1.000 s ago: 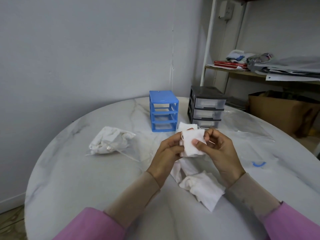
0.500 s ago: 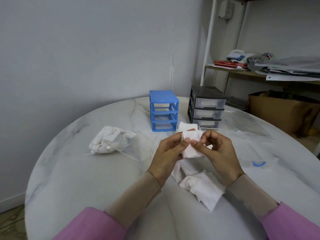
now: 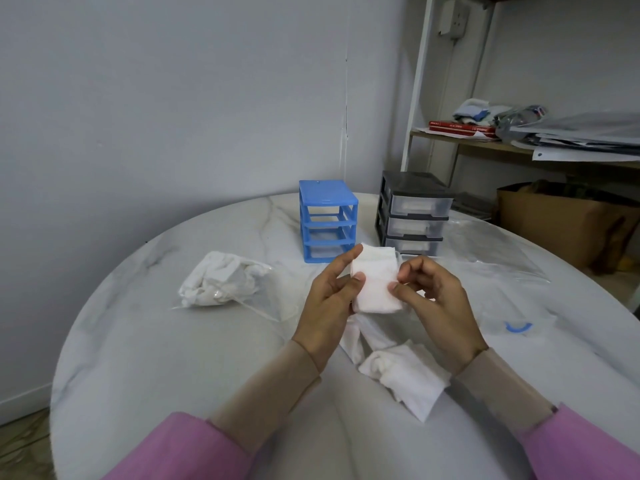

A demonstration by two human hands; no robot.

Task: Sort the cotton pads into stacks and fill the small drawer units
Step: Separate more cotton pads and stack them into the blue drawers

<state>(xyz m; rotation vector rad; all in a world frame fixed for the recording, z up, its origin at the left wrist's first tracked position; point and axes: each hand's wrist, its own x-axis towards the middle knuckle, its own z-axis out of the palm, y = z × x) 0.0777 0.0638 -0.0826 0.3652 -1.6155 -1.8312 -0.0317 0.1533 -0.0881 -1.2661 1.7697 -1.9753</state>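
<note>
Centre of frame: stack of cotton pads, long axis running up-frame toward the drawer units, pinched between left hand and right hand.

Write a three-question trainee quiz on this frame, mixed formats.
1. True or false: both drawer units stand on the table.
2. Which hand pinches the pad stack? A left only, B right only, C both.
3. Fill in: the plastic bag of pads lies to the ___ of the blue unit.

Key: 1 true, the grey unit too. 2 C: left hand, right hand. 3 left.
</note>
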